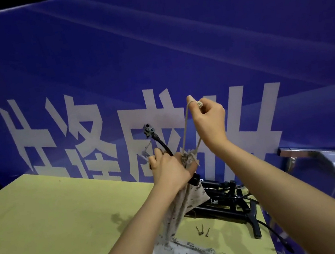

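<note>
Head view looks down over a yellow-green desk (47, 229) that ends against a blue banner (150, 43) with large white characters. Both hands are raised above the far right part of the desk, the right one higher than the left.

The left hand (169, 169) is clenched round the gathered neck of a pale patterned cloth bag (179, 211), grasping it together with a black bent tube (163, 144). The tube rises out of the fist, leaning to the left, and ends in a small grey fitting (148, 130). Below the fist the bag hangs down in a loose twist, and its lower part lies crumpled on the near edge of the desk.

The right hand (210, 121) is up and to the right of the left, its fingers curled and pinching a beige drawstring (186, 128). The string loops over the raised forefinger, and two strands run down taut from it to the puckered mouth of the bag, just right of the left fist.

On the desk, right of the hanging bag, lie three small screws (201, 230), close together. Farther right a heap of black metal frame parts (222, 203) rests by the desk's right edge, with a black cable (274, 232) trailing toward the near right. Beyond the desk, at far right, a silver metal rail (326, 158) runs along the banner's foot.
</note>
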A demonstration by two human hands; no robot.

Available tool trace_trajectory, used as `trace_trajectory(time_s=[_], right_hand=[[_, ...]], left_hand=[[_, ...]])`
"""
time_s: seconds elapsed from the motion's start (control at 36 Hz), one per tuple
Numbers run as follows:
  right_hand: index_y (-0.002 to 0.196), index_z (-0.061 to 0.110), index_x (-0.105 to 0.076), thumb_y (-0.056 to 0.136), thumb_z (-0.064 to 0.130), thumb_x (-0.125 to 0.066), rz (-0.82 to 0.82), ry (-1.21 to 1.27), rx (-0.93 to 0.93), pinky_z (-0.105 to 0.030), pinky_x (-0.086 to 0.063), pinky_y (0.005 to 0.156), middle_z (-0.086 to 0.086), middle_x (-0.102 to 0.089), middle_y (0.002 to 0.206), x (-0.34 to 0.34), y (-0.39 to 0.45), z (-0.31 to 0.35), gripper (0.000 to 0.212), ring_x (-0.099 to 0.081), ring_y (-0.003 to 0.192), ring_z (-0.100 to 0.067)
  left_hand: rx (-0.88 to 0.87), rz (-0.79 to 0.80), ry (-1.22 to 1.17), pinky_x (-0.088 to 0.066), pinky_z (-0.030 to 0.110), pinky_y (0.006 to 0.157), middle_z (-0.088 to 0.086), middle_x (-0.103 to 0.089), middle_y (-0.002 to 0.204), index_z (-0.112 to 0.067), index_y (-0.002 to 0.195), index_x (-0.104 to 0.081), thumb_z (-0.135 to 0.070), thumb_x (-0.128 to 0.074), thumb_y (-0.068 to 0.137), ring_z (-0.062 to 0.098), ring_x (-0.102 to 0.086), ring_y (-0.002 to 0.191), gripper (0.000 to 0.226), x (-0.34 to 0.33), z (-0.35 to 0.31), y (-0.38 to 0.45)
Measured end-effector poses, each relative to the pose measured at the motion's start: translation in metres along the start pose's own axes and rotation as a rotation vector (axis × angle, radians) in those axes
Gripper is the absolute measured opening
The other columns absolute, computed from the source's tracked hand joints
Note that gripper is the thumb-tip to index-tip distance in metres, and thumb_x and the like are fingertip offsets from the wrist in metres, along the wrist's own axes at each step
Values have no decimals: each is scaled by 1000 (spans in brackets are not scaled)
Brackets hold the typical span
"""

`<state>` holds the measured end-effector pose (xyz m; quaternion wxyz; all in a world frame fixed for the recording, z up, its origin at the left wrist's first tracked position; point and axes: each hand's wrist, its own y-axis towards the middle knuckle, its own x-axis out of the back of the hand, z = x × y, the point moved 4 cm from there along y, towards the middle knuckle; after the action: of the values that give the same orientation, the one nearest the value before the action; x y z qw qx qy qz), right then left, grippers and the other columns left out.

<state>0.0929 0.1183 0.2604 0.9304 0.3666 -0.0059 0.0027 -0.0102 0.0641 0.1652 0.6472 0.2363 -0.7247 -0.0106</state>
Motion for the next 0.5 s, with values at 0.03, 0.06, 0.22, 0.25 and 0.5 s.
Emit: trace_trajectory(time_s=[0.03,0.06,0.22,0.25,0.5], right_hand=[[54,13,-41,94,27,-57,-6,1,1,-16,-28,45,4,-36,48,3,2,4,45,-33,44,-5],[53,14,-41,94,27,-56,-10,10,5,-16,-28,45,4,-36,48,6,4,8,45,-33,43,-5],[51,18,-37,93,25,-58,-29,42,74,-21,-29,47,8,-34,46,35,12,34,47,-31,44,-5],[50,19,-36,93,24,-58,-27,42,88,-19,-27,47,10,-32,45,42,13,39,49,-31,44,-5],[50,9,-37,94,20,-56,7,17,88,-23,-29,48,3,-32,46,130,8,46,50,-29,44,-7]], left_hand=[[-10,-16,7,-25,39,83,8,-49,79,-19,105,-62,-67,-31,87,28,-35,103,61,4,-4,0],[-13,-27,10,-25,39,82,8,-48,79,-19,106,-62,-67,-30,87,28,-35,102,61,6,-7,0],[50,-35,-41,-25,43,94,16,-60,106,-19,107,-64,-76,-21,83,31,-34,111,76,21,-40,-8],[74,-33,-60,-24,43,97,15,-59,109,-20,104,-66,-79,-20,81,31,-34,112,79,25,-47,-10],[234,134,-173,-18,47,108,27,-24,145,-32,149,-10,-81,-22,80,40,-24,133,86,27,-136,-32]])
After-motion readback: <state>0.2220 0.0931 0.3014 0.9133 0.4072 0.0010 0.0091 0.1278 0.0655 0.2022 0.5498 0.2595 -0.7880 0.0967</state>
